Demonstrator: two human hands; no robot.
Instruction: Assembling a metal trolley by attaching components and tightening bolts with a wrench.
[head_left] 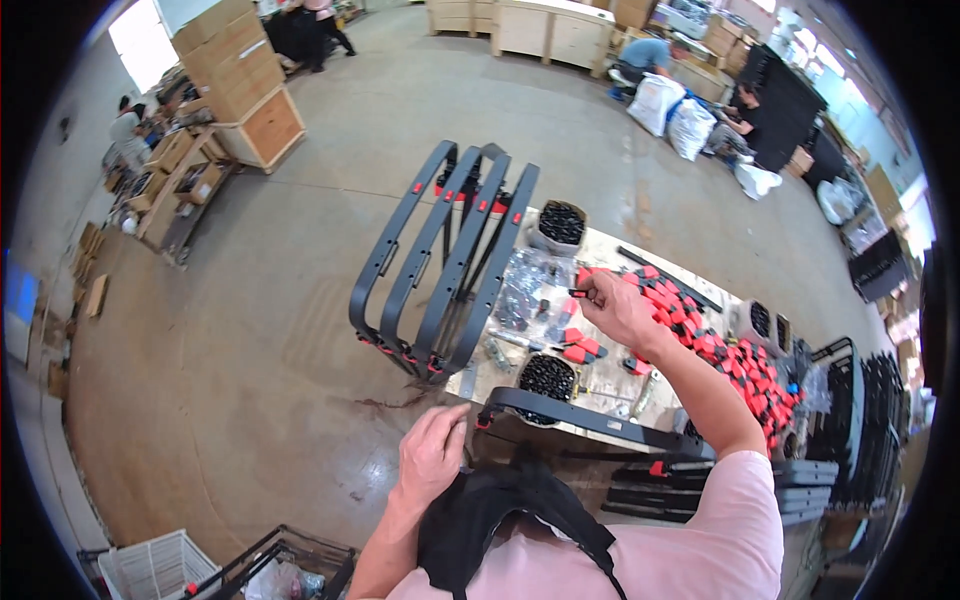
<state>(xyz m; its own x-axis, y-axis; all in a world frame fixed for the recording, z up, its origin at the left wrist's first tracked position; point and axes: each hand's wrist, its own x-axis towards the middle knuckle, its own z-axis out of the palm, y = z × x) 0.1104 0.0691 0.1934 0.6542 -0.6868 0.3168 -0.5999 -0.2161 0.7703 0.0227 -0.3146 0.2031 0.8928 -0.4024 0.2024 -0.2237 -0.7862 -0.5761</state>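
Note:
Over the worktable point(478, 378), my right hand point(622, 318) pinches a small black part point(578, 293) between thumb and fingers. A heap of red and black plastic pieces point(690, 318) spreads beneath and beyond that forearm. My left hand point(432, 452) is closed beside the near table edge, close to the end of a curved black tube frame point(560, 408). Whatever its curled fingers hold, if anything, is hidden. Tubs of small black parts stand at the near edge point(547, 377) and far corner point(562, 223). Clear plastic bags point(530, 285) lie left of my right hand.
Several curved black frames with red bits point(440, 260) stand at the table's left. More black frames point(870, 430) are stacked at the right. A white basket point(158, 570) sits at the lower left. People work farther off beside white sacks point(690, 128) and a cluttered bench point(160, 205).

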